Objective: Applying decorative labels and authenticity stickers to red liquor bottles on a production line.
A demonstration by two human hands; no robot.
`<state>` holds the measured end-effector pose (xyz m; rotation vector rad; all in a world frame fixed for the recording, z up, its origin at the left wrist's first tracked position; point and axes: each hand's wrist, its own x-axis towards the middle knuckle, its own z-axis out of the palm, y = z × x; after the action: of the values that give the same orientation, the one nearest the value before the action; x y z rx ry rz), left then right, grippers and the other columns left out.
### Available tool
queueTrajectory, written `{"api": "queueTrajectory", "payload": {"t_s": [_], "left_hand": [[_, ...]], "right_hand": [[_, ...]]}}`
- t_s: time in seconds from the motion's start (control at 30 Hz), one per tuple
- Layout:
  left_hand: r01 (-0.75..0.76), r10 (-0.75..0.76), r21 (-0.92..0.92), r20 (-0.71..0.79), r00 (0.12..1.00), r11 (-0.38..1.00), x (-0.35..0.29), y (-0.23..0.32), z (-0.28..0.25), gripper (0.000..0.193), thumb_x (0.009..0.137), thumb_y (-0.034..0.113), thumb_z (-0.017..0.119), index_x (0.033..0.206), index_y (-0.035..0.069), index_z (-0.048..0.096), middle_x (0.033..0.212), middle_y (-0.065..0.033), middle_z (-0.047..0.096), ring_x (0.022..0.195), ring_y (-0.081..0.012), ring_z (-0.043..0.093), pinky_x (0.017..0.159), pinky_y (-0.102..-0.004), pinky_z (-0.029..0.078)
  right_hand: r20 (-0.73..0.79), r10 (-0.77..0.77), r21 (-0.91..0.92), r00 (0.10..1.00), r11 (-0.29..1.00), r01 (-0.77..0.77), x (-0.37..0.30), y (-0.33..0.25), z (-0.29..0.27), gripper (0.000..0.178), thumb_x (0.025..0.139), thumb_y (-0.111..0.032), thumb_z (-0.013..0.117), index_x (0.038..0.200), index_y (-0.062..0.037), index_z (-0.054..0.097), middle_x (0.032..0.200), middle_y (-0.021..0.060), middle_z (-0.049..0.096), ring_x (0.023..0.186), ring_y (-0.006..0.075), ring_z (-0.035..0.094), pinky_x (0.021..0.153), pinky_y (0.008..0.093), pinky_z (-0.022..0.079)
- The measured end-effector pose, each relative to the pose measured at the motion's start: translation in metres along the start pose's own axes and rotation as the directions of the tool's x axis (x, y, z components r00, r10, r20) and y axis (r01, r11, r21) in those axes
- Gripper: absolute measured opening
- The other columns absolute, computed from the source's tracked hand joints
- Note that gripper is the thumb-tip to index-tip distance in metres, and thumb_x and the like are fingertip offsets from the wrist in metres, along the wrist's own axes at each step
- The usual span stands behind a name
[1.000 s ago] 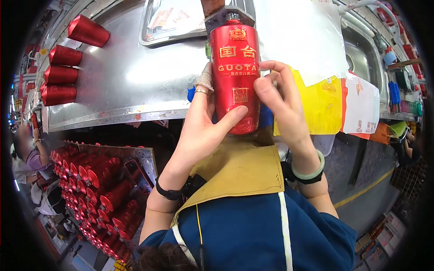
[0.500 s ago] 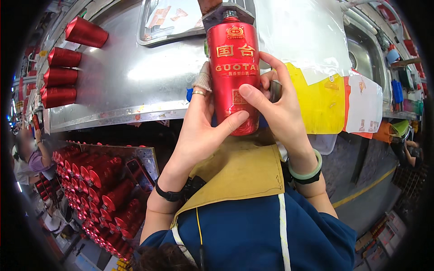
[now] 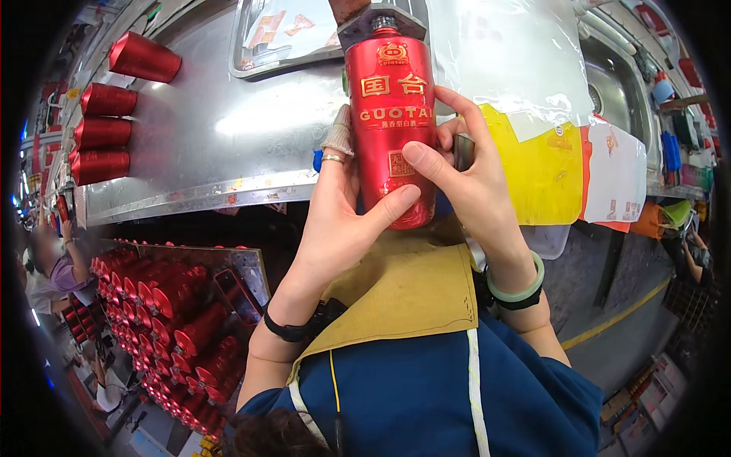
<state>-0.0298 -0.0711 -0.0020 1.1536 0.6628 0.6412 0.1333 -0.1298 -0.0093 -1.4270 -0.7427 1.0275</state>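
A glossy red bottle [image 3: 392, 141] with gold lettering and a gold seal lies with its neck pointing away from me, against a metal holder [image 3: 384, 19] at the top. My left hand [image 3: 343, 202] wraps its left side, thumb across the lower front; a cloth cover sits on one finger. From the right, my right hand [image 3: 468, 164] holds the bottle, its thumb pressed near the gold seal. The base faces me, just above my yellow-brown apron [image 3: 403, 282]. Part of a grey metal piece [image 3: 463, 152] shows behind my right fingers.
Several red bottles [image 3: 145, 58] stand at the left of the steel worktop [image 3: 205, 145]. A steel tray [image 3: 244, 65] lies at the back. Yellow sheet [image 3: 541, 175] and clear plastic [image 3: 502, 61] cover the right. Many red bottles [image 3: 160, 305] fill a crate lower left; a phone [image 3: 237, 297] rests there.
The bottle and both hands keep nearly the same place and grip. At the far left, a person in the background has shifted slightly.
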Motion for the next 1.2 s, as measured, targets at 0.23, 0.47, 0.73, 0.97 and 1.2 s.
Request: {"api": "queueTrajectory", "payload": {"t_s": [0.23, 0.47, 0.73, 0.97, 1.2], "left_hand": [[0.002, -0.002, -0.020, -0.006, 1.000, 1.000, 0.000, 0.001, 0.000, 0.096, 0.092, 0.001, 0.075, 0.163, 0.000, 0.011, 0.154, -0.0173, 0.043, 0.142, -0.0251, 0.047, 0.118, -0.0418, 0.041], [0.010, -0.010, -0.023, 0.002, 1.000, 1.000, -0.001, 0.001, 0.000, 0.097, 0.093, 0.001, 0.074, 0.164, 0.000, 0.008, 0.156, -0.0174, 0.040, 0.144, -0.0250, 0.045, 0.119, -0.0422, 0.040], [0.028, -0.028, -0.026, -0.002, 1.000, 0.999, -0.001, 0.003, 0.001, 0.096, 0.093, 0.000, 0.074, 0.164, 0.000, 0.008, 0.157, -0.0168, 0.039, 0.145, -0.0250, 0.044, 0.120, -0.0420, 0.038], [0.029, -0.030, -0.051, -0.003, 1.000, 0.998, -0.002, 0.001, -0.002, 0.100, 0.092, -0.001, 0.073, 0.164, -0.001, 0.004, 0.161, -0.0175, 0.033, 0.148, -0.0258, 0.039, 0.122, -0.0422, 0.035], [0.027, -0.029, -0.178, -0.004, 1.000, 0.984, 0.002, 0.002, -0.007, 0.085, 0.102, 0.004, 0.060, 0.164, -0.005, 0.001, 0.164, -0.0201, 0.028, 0.150, -0.0265, 0.036, 0.124, -0.0421, 0.031]], "right_hand": [[0.034, 0.024, 0.110, 0.999, 0.993, -0.028, 0.001, -0.002, -0.001, 0.074, 0.090, -0.022, 0.085, 0.148, 0.0000, 0.046, 0.090, -0.0048, 0.045, 0.079, 0.0047, 0.042, 0.071, 0.0195, 0.038], [0.045, 0.072, 0.134, 0.996, 0.988, -0.077, 0.000, -0.005, -0.005, 0.074, 0.090, -0.021, 0.084, 0.149, -0.0001, 0.046, 0.089, -0.0052, 0.045, 0.079, 0.0041, 0.042, 0.071, 0.0193, 0.038], [0.045, 0.012, 0.013, 0.999, 1.000, -0.012, -0.001, -0.003, -0.004, 0.078, 0.087, -0.021, 0.087, 0.149, 0.0003, 0.045, 0.090, -0.0049, 0.046, 0.079, 0.0041, 0.043, 0.072, 0.0203, 0.039], [0.051, 0.111, 0.137, 0.992, 0.984, -0.117, 0.001, -0.010, -0.006, 0.071, 0.092, -0.023, 0.083, 0.149, 0.0000, 0.046, 0.091, -0.0044, 0.049, 0.080, 0.0036, 0.045, 0.073, 0.0190, 0.041], [0.055, 0.026, 0.074, 0.998, 0.997, -0.030, 0.001, -0.006, -0.005, 0.071, 0.092, -0.024, 0.083, 0.148, 0.0007, 0.046, 0.089, -0.0047, 0.048, 0.079, 0.0037, 0.045, 0.072, 0.0186, 0.040]]}}
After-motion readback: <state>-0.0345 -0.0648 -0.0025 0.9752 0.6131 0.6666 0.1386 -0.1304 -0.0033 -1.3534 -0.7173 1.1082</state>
